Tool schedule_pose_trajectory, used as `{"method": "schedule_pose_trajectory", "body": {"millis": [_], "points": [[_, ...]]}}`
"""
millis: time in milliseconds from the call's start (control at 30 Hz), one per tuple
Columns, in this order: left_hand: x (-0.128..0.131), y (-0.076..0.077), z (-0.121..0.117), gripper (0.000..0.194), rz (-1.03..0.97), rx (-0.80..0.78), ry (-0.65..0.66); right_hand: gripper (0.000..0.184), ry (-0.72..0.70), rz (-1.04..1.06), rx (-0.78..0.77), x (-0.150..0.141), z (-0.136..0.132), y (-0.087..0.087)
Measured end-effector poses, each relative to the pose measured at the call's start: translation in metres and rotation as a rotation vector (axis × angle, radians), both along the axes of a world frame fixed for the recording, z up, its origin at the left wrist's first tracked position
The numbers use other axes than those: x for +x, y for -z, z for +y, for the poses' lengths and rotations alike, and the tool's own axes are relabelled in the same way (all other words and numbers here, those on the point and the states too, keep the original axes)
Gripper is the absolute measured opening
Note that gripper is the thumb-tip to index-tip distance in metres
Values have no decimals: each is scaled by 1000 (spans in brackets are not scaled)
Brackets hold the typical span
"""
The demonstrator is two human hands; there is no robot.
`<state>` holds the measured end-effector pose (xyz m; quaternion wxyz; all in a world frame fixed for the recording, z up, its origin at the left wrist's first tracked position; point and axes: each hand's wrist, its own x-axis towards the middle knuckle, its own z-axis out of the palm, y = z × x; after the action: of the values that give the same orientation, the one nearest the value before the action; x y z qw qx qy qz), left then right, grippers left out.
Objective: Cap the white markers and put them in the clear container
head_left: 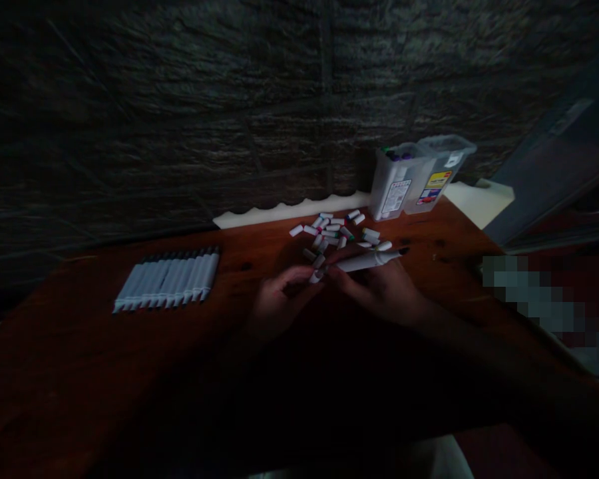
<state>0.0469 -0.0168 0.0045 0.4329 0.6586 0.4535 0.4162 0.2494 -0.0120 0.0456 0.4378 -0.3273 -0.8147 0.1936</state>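
My right hand (387, 289) is closed around a white marker (362, 261), whose dark bare tip points to the right. At the marker's other end, my left hand (279, 299) pinches a small white marker cap (317, 275). In the dim light I cannot tell whether this cap touches the marker. Just beyond my hands lies a loose heap of white marker caps (333, 228), some with coloured ends. To the left, several uncapped white markers (172, 279) lie side by side in a row, their coloured tips toward me.
Two clear plastic boxes stand at the table's back right: one box (392, 193) holds markers, and another box (429, 186) bears a yellow label. A dark stone-patterned wall (229, 120) rises behind the wooden table (80, 372). Pale wavy-edged material (289, 211) runs along the back edge.
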Motion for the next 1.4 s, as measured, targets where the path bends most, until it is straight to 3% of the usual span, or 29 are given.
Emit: {"method": "schedule_pose_trajectory", "body": {"millis": [300, 467, 600, 1000, 1200, 1400], "points": [[-1, 1, 1, 20, -40, 2, 4, 20, -42, -183, 91, 0, -1, 5], [0, -1, 0, 23, -125, -29, 24, 22, 313, -194, 137, 21, 16, -4], [2, -6, -2, 19, -194, -50, 20, 20, 417, -170, 130, 30, 24, -8], [2, -7, -1, 17, -207, -71, 26, 19, 187, 27, -16, 16, 12, -3], [1, -6, 0, 18, -160, -60, 28, 12, 52, 67, 45, 7, 0, -9], [0, -7, 0, 22, -114, -55, 30, 13, -34, -61, 9, 5, -3, -11]]}}
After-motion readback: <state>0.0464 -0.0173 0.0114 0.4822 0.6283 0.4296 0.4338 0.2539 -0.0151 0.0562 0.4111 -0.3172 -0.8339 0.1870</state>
